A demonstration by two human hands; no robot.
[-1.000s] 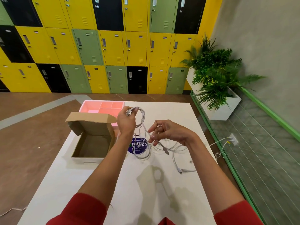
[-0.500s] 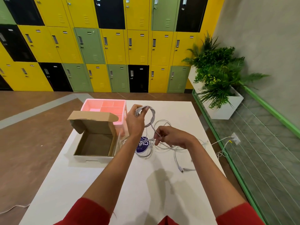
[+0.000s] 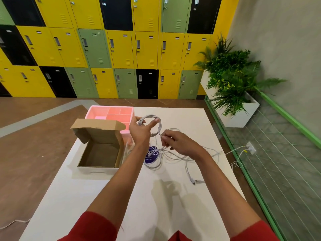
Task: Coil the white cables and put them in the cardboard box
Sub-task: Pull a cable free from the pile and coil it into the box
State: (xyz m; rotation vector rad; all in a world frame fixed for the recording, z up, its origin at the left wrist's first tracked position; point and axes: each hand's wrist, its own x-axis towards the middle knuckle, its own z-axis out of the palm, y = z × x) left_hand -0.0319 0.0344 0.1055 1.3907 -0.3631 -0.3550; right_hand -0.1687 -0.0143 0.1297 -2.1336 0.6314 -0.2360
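Note:
A white cable coil (image 3: 157,120) of a few loops is held up above the table, gripped between the thumb and fingers of my left hand (image 3: 139,131). My right hand (image 3: 178,142) pinches the cable's trailing strand just below the coil's right side. More loose white cables (image 3: 186,156) lie tangled on the table under my right hand, with a plug end (image 3: 193,181) nearer me. The open cardboard box (image 3: 99,154) sits to the left, its lid standing up, with nothing visible inside.
A pink divided tray (image 3: 111,113) stands behind the box. A round blue sticker (image 3: 151,156) lies under the cables. The white table (image 3: 130,197) has a bare stretch near me. Right of the table: a green-edged glass barrier, a planter (image 3: 231,87), a wall socket with a plugged cable (image 3: 250,147).
My right hand has moved up to the coil, feeding more cable onto it. The coil in my left hand has gained a loop and sits a little further right.

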